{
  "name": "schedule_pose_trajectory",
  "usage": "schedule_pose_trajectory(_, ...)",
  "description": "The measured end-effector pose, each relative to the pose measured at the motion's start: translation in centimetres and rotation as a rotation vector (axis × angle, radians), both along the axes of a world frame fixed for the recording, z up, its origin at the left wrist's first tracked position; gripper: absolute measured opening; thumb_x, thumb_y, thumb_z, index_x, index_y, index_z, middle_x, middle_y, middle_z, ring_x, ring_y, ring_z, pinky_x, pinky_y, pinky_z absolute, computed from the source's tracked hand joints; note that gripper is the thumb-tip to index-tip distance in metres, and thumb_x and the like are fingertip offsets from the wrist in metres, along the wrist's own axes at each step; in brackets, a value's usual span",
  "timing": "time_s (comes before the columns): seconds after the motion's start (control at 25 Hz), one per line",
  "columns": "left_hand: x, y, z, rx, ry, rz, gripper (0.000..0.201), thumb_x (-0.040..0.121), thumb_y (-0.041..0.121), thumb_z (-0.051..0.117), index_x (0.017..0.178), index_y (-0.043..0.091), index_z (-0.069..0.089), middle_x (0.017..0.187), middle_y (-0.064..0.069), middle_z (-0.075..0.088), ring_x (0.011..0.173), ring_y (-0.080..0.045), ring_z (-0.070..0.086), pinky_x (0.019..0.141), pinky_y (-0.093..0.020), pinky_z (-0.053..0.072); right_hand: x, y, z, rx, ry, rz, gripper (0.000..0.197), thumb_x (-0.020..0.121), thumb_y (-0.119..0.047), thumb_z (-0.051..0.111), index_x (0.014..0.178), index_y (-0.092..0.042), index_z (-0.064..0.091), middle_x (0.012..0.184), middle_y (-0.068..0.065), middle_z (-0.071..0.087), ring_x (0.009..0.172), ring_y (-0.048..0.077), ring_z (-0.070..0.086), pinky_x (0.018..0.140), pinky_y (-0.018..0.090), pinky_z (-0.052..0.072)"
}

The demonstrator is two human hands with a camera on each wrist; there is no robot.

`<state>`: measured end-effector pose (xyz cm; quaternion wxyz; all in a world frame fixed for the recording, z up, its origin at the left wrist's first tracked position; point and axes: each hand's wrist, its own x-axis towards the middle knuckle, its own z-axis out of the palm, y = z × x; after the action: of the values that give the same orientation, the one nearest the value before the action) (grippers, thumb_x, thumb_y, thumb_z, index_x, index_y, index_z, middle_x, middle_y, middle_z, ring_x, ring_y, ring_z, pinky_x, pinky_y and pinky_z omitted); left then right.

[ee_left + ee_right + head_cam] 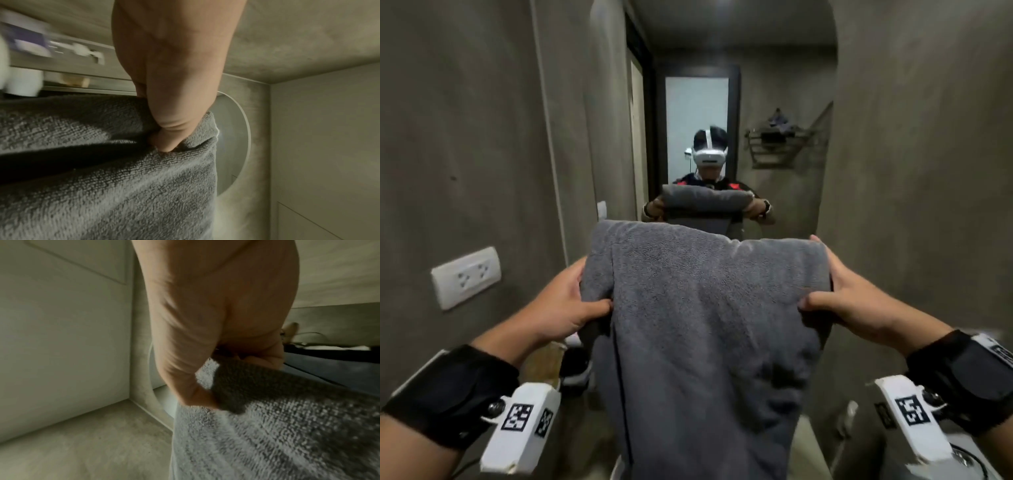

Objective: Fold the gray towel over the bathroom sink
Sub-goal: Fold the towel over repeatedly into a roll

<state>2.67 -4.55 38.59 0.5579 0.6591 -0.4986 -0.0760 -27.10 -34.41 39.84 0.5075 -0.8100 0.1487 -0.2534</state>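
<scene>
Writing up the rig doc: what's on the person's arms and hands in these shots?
Both hands are bare: no gloves, no sleeves on the forearms. The left hand and right hand each have a wide black wrist strap behind them. Each strap carries a white boxy camera mount printed with black-and-white square fiducial markers and fixed by a metal screw. No cables are clearly visible.

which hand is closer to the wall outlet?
Left. The left hand grips the gray towel on the side of the wall outlet; the right hand grips its far edge.
</scene>
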Motion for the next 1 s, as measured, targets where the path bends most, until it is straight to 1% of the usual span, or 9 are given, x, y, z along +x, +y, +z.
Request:
schedule_pose_trajectory(0.16, -0.9, 0.7, -6.9, 0.102, 0.108, 0.008, 0.064, 0.081, -0.028, 0.057, 0.125, 0.019, 0.055, 0.110, 0.012, 0.075, 0.105, 0.001, 0.068, 0.082, -0.011, 0.051, -1.1, 0.3, -7.8, 0.072, 0.119, 0.014, 0.113, 0.080, 0.020, 0.062, 0.159, -0.034, 0.002, 0.147, -0.010, 0.047, 0.125, -0.007, 0.051, 0.103, 0.021, 0.045)
schedule_pose_trajectory(0.28, -1.2, 1.1, -10.1, 0.099, 0.203, 0.057, 0.064, 0.082, -0.025, 0.059, 0.126, 0.022, 0.055, 0.109, 0.010, 0.075, 0.105, -0.002, 0.068, 0.085, -0.016, 0.052, -1.4, 0.9, -10.5, 0.131, 0.097, 0.006, 0.106, 0.080, 0.025, 0.056, 0.158, -0.031, 0.013, 0.149, -0.004, 0.047, 0.138, 0.011, 0.046, 0.119, 0.045, 0.033)
schedule_pose_trajectory(0.4, -1.2, 1.0, -11.7, 0.088, 0.195, 0.086, 0.063, 0.073, -0.002, 0.083, 0.122, 0.028, 0.057, 0.111, 0.014, 0.074, 0.106, -0.001, 0.067, 0.090, -0.019, 0.053, -1.2, 1.3, -11.2, 0.145, 0.040, -0.022, 0.097, 0.081, 0.025, 0.058, 0.156, -0.025, 0.023, 0.146, 0.002, 0.053, 0.136, 0.019, 0.050, 0.117, 0.050, 0.034)
schedule_pose_trajectory(0.48, -0.9, 0.8, -12.1, 0.071, 0.154, 0.120, 0.066, 0.072, 0.003, 0.086, 0.125, 0.028, 0.057, 0.115, 0.014, 0.073, 0.108, 0.001, 0.066, 0.090, -0.018, 0.053, -0.9, 1.4, -11.2, 0.117, 0.015, -0.027, 0.091, 0.080, 0.025, 0.058, 0.154, -0.019, 0.028, 0.143, 0.007, 0.056, 0.134, 0.022, 0.052, 0.113, 0.047, 0.040)
schedule_pose_trajectory(0.6, -0.2, 0.6, -12.5, 0.031, 0.096, 0.189, 0.062, 0.076, -0.006, 0.081, 0.122, 0.029, 0.059, 0.113, 0.009, 0.072, 0.105, -0.004, 0.068, 0.089, -0.022, 0.055, -0.7, 1.1, -11.0, 0.087, 0.019, -0.007, 0.084, 0.077, 0.033, 0.050, 0.147, -0.013, 0.040, 0.134, 0.008, 0.064, 0.124, 0.018, 0.060, 0.099, 0.031, 0.053)
schedule_pose_trajectory(0.72, 0.2, 0.5, -13.0, -0.037, 0.102, 0.222, 0.054, 0.079, -0.005, 0.078, 0.120, 0.025, 0.061, 0.107, 0.010, 0.075, 0.099, -0.005, 0.069, 0.088, -0.026, 0.055, -0.5, 0.9, -11.1, 0.042, 0.039, -0.075, 0.063, 0.079, 0.025, 0.055, 0.129, -0.013, 0.058, 0.115, 0.001, 0.074, 0.110, 0.015, 0.068, 0.084, 0.024, 0.057)
schedule_pose_trajectory(0.8, 0.3, 0.5, -13.4, -0.090, 0.101, 0.254, 0.047, 0.084, 0.001, 0.076, 0.122, 0.025, 0.061, 0.108, 0.015, 0.074, 0.102, -0.001, 0.068, 0.085, -0.020, 0.054, -0.2, 0.8, -11.3, 0.019, 0.037, -0.178, 0.043, 0.082, 0.012, 0.061, 0.116, -0.014, 0.067, 0.107, 0.004, 0.076, 0.103, 0.019, 0.071, 0.083, 0.037, 0.059)
schedule_pose_trajectory(0.88, 0.4, 0.4, -13.6, -0.131, 0.170, 0.268, 0.042, 0.089, 0.010, 0.071, 0.126, 0.025, 0.060, 0.117, 0.009, 0.071, 0.109, -0.006, 0.066, 0.090, -0.027, 0.053, 0.1, 0.9, -11.6, 0.032, 0.025, -0.230, 0.026, 0.084, 0.005, 0.064, 0.105, -0.009, 0.069, 0.104, 0.019, 0.074, 0.093, 0.024, 0.068, 0.085, 0.054, 0.054)
schedule_pose_trajectory(1.0, 0.7, 0.6, -13.1, -0.186, 0.326, 0.248, 0.037, 0.094, 0.016, 0.066, 0.130, 0.023, 0.060, 0.117, 0.005, 0.072, 0.110, -0.011, 0.068, 0.093, -0.033, 0.053, 0.5, 1.1, -12.0, 0.032, 0.020, -0.245, 0.019, 0.085, -0.002, 0.068, 0.101, -0.012, 0.071, 0.105, 0.020, 0.072, 0.094, 0.028, 0.067, 0.084, 0.052, 0.054)
